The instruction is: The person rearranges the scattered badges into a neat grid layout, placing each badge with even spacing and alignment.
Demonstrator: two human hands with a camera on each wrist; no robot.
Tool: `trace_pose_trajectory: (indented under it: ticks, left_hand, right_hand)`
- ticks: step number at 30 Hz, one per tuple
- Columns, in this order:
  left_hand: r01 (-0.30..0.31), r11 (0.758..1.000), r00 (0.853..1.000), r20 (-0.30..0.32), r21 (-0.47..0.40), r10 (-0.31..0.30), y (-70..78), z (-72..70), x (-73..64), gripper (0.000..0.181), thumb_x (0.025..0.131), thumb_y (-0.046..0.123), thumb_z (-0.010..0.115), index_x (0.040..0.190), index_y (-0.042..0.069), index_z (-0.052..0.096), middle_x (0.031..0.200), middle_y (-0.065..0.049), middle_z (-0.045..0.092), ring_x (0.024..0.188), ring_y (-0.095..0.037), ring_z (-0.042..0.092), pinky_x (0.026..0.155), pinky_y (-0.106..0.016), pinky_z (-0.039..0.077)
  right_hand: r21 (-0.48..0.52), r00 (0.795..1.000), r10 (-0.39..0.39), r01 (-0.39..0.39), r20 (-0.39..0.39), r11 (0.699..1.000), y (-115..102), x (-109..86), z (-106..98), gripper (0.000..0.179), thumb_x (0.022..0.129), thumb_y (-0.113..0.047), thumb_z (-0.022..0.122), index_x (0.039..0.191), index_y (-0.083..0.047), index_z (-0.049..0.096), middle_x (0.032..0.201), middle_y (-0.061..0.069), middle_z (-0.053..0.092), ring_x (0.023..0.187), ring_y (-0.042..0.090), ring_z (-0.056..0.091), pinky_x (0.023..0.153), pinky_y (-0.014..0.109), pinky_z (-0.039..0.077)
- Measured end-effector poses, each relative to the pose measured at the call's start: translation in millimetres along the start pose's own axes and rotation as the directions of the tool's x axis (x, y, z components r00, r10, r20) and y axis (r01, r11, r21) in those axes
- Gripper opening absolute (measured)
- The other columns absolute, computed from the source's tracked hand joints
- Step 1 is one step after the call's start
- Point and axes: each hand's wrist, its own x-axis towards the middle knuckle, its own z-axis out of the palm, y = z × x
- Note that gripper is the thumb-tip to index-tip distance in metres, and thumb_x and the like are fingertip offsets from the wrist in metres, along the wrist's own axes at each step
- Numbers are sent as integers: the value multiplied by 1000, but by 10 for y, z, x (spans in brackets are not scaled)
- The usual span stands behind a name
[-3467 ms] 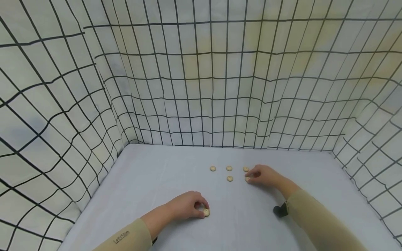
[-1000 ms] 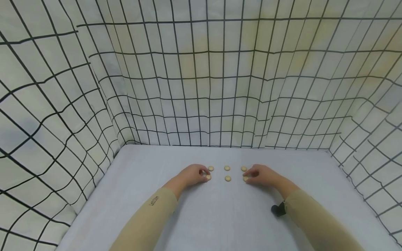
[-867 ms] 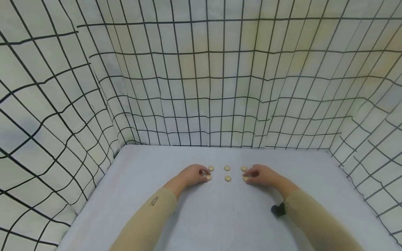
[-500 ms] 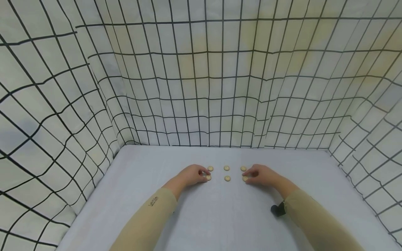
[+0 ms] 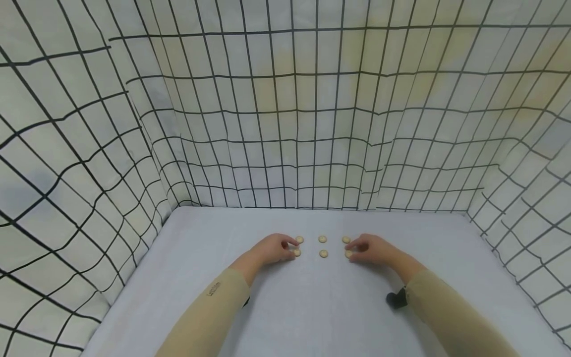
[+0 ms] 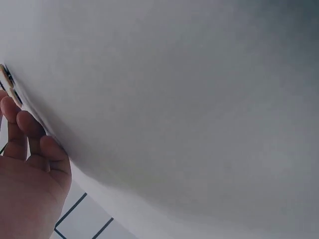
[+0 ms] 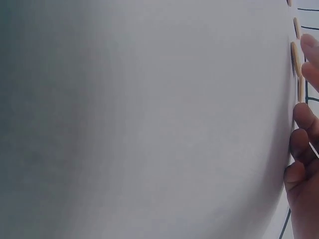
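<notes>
Six-like rows aside, several small round cream discs lie on the white table in two rows. My left hand (image 5: pixel 273 249) is at the left end of the near row. Its thumb tip meets the near left disc (image 5: pixel 297 253), while the index finger stands raised off it, close to the far left disc (image 5: pixel 300 239). At the other end my right hand (image 5: pixel 372 249) holds the near right disc (image 5: pixel 348 254) between thumb and index finger. Above it lies the far right disc (image 5: pixel 346 239). In the left wrist view the discs sit edge-on beyond the fingertips (image 6: pixel 25 119).
Between the hands lie the far middle disc (image 5: pixel 322 239) and the near middle disc (image 5: pixel 323 254). A white cloth covers the table (image 5: pixel 312 307). Black-lined grid walls (image 5: pixel 285 124) enclose its back and sides. A dark wrist device (image 5: pixel 397 299) hangs under the right sleeve.
My left hand has carried its disc from the near table to the left end of the near row. Just now its index finger has lifted off. The right hand stays put.
</notes>
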Motion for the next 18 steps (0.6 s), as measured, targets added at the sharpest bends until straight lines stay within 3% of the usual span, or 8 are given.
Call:
trace_pose_trajectory:
  ticks: [8,12,18]
  left_hand:
    - [-56,998,998,2,-25,56,53,-118,-198,34,92,36,71,123,21,70,98,3,61,85,-17,54,71,-34,47]
    - [-100,995,995,-15,8,101,101,-176,-377,35,94,34,69,126,22,68,109,1,62,99,-19,56,82,-38,48]
    - [-140,988,990,-15,68,142,100,-214,-630,40,94,43,67,130,26,65,124,4,58,117,-22,54,95,-45,45]
  right_hand:
    - [15,998,-7,8,-63,1000,85,-80,-10,34,86,-44,74,115,-26,71,109,-3,62,102,18,56,88,42,48]
    - [-7,994,-50,49,-99,999,103,-199,-34,32,90,-43,70,117,-24,70,108,-3,62,101,18,56,85,40,49]
    - [-56,980,-136,129,-145,990,81,-426,-69,28,95,-37,65,119,-21,69,115,-4,63,110,20,58,91,45,48]
